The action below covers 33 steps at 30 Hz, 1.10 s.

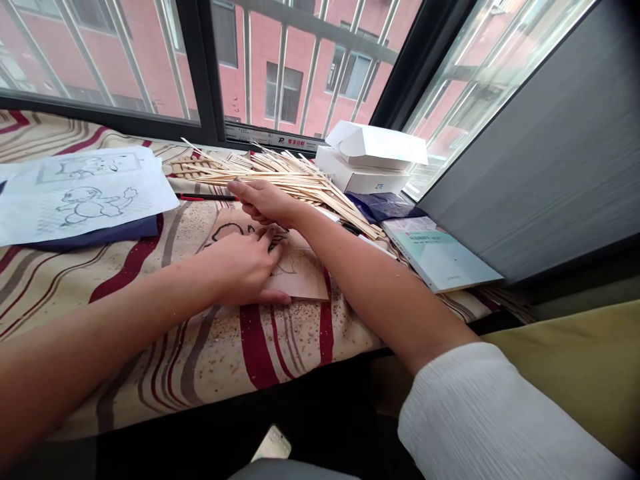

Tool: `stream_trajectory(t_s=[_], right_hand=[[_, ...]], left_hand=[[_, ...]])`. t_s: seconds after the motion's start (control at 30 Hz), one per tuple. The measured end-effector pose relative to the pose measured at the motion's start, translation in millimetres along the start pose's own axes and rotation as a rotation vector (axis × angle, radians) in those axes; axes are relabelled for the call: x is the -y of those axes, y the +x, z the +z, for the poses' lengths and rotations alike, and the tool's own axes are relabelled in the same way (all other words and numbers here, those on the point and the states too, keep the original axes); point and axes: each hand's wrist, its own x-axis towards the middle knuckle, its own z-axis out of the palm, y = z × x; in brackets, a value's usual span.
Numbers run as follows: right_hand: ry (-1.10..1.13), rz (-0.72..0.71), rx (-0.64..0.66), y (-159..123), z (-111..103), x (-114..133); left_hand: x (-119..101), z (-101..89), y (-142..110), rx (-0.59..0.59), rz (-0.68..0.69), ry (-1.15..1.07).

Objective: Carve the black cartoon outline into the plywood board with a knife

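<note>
My left hand (245, 263) lies flat on a thin wooden board (305, 277), its fingers stretched out and its thumb along the near edge. Dark curved lines are drawn or cut on the board, partly covered by the hand. Just beyond it, my right hand (265, 202) is closed in a fist over the board's far part, thumb on top. What it grips is hidden by the fingers. A thin black and red stick (207, 197) shows to the left of this fist; whether they touch I cannot tell.
Pale wooden sticks (300, 175) lie heaped behind my hands, beside a white box (370, 170). A book (440, 253) rests at the right. Paper with cartoon drawings (90, 193) lies at the left. Crumbs dot the striped cloth (215, 353). A phone (273, 443) is below the edge.
</note>
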Motion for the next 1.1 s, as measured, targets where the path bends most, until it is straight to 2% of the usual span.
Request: stream_trajectory(t_s=[0.07,0.1,0.13,0.17,0.2,0.27,0.3,0.33,0.37,0.43,0.5,0.57,0.67,0.8,0.87,0.93,1.03,1.07,1.1], right_hand=[[-0.117,0.012,-0.26,9,5,-3],[-0.144,0.017,-0.354,12,6,-5],[-0.139,0.023,-0.387,13,6,-6],[-0.105,0.026,-0.338,12,5,-7],[-0.052,0.025,-0.222,9,3,-7],[0.075,0.015,0.087,1,-3,-6],[0.141,0.007,0.194,-3,-7,-5],[0.207,-0.002,0.233,-6,-11,-5],[0.265,-0.007,0.196,-7,-14,-6],[0.321,-0.019,0.001,-7,-15,-8],[0.224,-0.052,-0.182,-2,-10,-10],[-0.001,-0.114,-0.257,4,-1,-10],[-0.273,-0.165,-0.291,10,7,-10],[-0.246,-0.11,-0.511,10,2,-11],[-0.192,-0.123,-0.568,6,-2,-11],[-0.1,-0.154,-0.469,1,-3,-10],[0.108,-0.141,-0.084,-7,-5,-7],[0.163,-0.122,0.018,-9,-5,-6],[0.2,-0.107,0.063,-9,-6,-6]], left_hand=[[-1,-2.2,0,0.085,0.001,0.037],[-1,-3.5,1,0.116,0.002,0.049],[-2,-4.7,1,0.116,0.001,0.044],[-2,-5.6,1,0.11,0.0,0.037],[-3,-6.3,0,0.104,-0.002,0.034],[-3,-6.9,0,0.091,-0.012,0.031],[-3,-6.9,0,0.082,-0.015,0.025],[-2,-6.8,0,0.073,-0.013,0.016],[-2,-6.6,0,0.067,-0.008,0.007],[-1,-6.0,0,0.067,0.008,0.006],[-1,-5.7,0,0.079,0.023,0.033],[-1,-5.7,0,0.085,0.028,0.051],[-1,-6.0,-1,0.076,0.021,0.033],[0,-6.3,-1,0.05,0.014,-0.008],[0,-6.6,-1,0.065,0.012,-0.006],[-1,-6.8,-1,0.074,0.008,0.009],[-1,-6.5,-1,0.068,0.008,0.033],[0,-6.4,-1,0.062,0.006,0.029],[0,-6.3,-1,0.057,0.001,0.017]])
